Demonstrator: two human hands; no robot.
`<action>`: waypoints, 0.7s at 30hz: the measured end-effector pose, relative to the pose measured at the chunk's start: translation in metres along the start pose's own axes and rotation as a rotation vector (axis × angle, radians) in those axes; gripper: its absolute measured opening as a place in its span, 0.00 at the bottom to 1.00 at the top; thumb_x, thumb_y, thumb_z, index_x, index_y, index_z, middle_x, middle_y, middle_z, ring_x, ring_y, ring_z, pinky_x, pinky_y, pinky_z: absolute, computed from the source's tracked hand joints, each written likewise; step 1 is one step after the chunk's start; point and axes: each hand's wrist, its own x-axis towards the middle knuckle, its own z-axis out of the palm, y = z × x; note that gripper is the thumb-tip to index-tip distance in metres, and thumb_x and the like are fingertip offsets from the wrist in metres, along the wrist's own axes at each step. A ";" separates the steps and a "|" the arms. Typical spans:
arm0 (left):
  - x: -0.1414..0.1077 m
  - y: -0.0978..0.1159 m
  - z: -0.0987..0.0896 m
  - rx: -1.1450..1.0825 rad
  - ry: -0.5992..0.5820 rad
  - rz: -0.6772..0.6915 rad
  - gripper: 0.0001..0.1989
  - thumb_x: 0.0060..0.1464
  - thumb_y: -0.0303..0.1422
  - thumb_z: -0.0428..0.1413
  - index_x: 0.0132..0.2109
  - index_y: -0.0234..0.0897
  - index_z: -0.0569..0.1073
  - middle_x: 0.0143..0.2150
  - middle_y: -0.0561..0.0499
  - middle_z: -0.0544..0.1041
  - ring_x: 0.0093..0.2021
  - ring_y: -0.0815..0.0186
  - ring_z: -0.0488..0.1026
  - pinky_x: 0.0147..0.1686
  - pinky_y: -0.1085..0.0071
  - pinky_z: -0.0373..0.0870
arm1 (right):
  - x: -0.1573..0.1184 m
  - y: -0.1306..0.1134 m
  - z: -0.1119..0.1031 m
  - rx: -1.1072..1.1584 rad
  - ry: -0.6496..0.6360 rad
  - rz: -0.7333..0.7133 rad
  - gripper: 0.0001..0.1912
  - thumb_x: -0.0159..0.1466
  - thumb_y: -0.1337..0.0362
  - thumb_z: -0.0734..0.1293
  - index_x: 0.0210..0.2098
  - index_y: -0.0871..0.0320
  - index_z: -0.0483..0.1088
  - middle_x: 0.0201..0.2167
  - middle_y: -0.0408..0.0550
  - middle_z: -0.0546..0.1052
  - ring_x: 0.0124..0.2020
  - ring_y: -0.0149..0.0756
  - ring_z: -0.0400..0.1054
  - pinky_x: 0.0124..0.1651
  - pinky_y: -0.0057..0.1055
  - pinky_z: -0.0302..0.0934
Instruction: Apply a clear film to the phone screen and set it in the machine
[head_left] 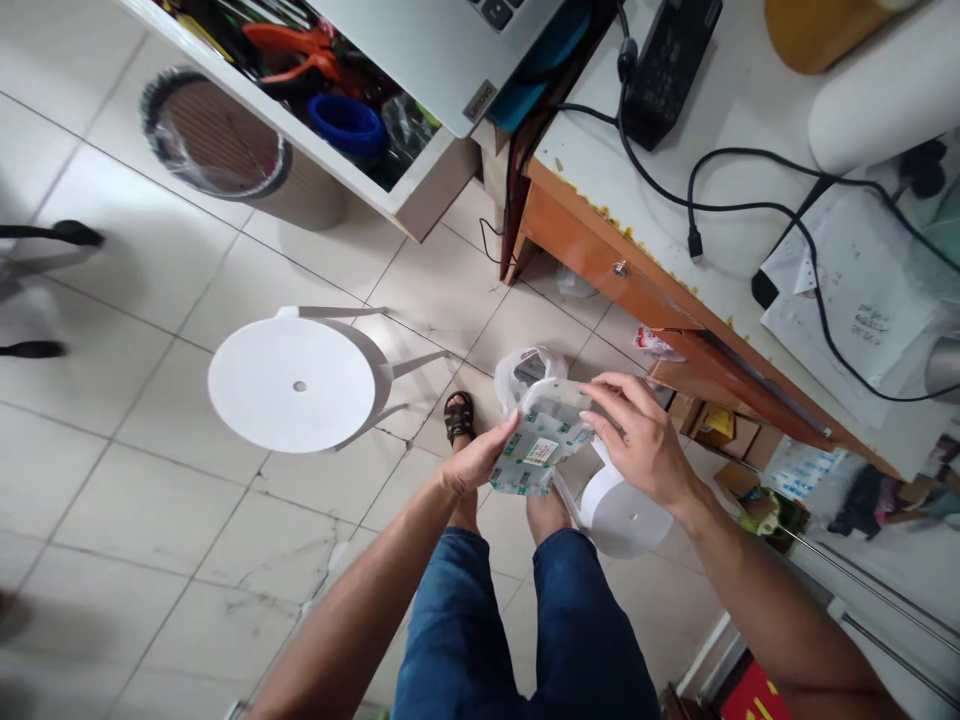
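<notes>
A clear plastic packet (541, 440) with green print and a white label is held over my legs. My left hand (481, 458) grips its left edge, with the thumb on top. My right hand (637, 430) is at the upper right edge, its thumb and fingers bent around the packet's pale, see-through top part. What lies inside the packet is hard to make out. Beneath it, on the floor, stands a white plastic bag (517, 375), partly covered by the packet.
White round stools stand at left (292, 385) and near my right knee (626, 510). An open drawer (420, 190) with tools juts out under a laptop (450, 50). A bin (315, 190) stands below. At right is a desk (637, 180) with cables, charger and papers.
</notes>
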 end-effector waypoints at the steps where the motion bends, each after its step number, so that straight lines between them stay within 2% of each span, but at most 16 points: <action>1: -0.001 0.000 0.002 0.018 0.003 0.016 0.32 0.64 0.51 0.64 0.67 0.36 0.79 0.64 0.39 0.83 0.74 0.41 0.69 0.75 0.49 0.63 | -0.002 -0.001 0.000 -0.012 0.016 -0.015 0.21 0.76 0.67 0.67 0.66 0.50 0.74 0.58 0.57 0.79 0.58 0.49 0.75 0.61 0.48 0.74; 3: -0.005 0.002 0.005 0.089 -0.001 0.064 0.29 0.62 0.46 0.69 0.65 0.38 0.81 0.68 0.42 0.80 0.79 0.43 0.60 0.78 0.51 0.55 | -0.006 -0.001 0.000 -0.009 0.043 -0.053 0.24 0.75 0.69 0.67 0.69 0.49 0.71 0.55 0.56 0.80 0.58 0.48 0.75 0.62 0.48 0.74; 6: -0.009 0.004 0.007 0.314 -0.038 0.171 0.28 0.60 0.39 0.71 0.66 0.46 0.80 0.75 0.49 0.72 0.83 0.47 0.48 0.81 0.53 0.43 | -0.014 -0.002 0.000 -0.003 0.105 -0.117 0.16 0.74 0.72 0.67 0.55 0.49 0.80 0.46 0.52 0.81 0.52 0.46 0.77 0.56 0.46 0.77; 8: -0.010 0.004 0.007 0.463 -0.086 0.235 0.33 0.58 0.38 0.72 0.69 0.48 0.77 0.78 0.49 0.67 0.84 0.46 0.46 0.81 0.52 0.41 | -0.022 -0.003 0.001 -0.029 0.117 -0.175 0.15 0.72 0.75 0.67 0.49 0.49 0.80 0.48 0.53 0.82 0.53 0.46 0.77 0.55 0.47 0.76; 12: -0.010 0.002 0.009 0.614 -0.154 0.291 0.40 0.58 0.36 0.72 0.74 0.46 0.71 0.78 0.44 0.66 0.83 0.45 0.50 0.81 0.51 0.45 | -0.039 -0.007 0.001 -0.104 0.062 -0.344 0.19 0.70 0.79 0.66 0.52 0.51 0.78 0.54 0.51 0.85 0.56 0.48 0.78 0.57 0.50 0.74; 16: -0.010 0.007 0.019 0.746 -0.171 0.393 0.38 0.58 0.35 0.72 0.73 0.45 0.73 0.76 0.42 0.68 0.79 0.44 0.59 0.79 0.51 0.50 | -0.042 -0.014 -0.001 -0.149 0.148 -0.304 0.24 0.70 0.75 0.72 0.62 0.51 0.73 0.56 0.54 0.84 0.56 0.49 0.78 0.55 0.48 0.75; 18: -0.011 0.008 0.024 0.790 -0.173 0.446 0.38 0.59 0.35 0.71 0.74 0.45 0.72 0.75 0.42 0.70 0.77 0.45 0.62 0.78 0.51 0.54 | -0.039 -0.018 -0.002 -0.190 0.164 -0.318 0.24 0.69 0.75 0.72 0.62 0.51 0.74 0.53 0.54 0.85 0.52 0.48 0.79 0.53 0.47 0.75; 21: -0.010 0.005 0.027 0.790 -0.178 0.449 0.37 0.60 0.34 0.69 0.74 0.47 0.71 0.75 0.43 0.70 0.77 0.47 0.63 0.78 0.52 0.55 | -0.034 -0.020 -0.002 -0.191 0.111 -0.394 0.20 0.69 0.78 0.69 0.55 0.53 0.76 0.45 0.51 0.86 0.46 0.46 0.79 0.50 0.45 0.75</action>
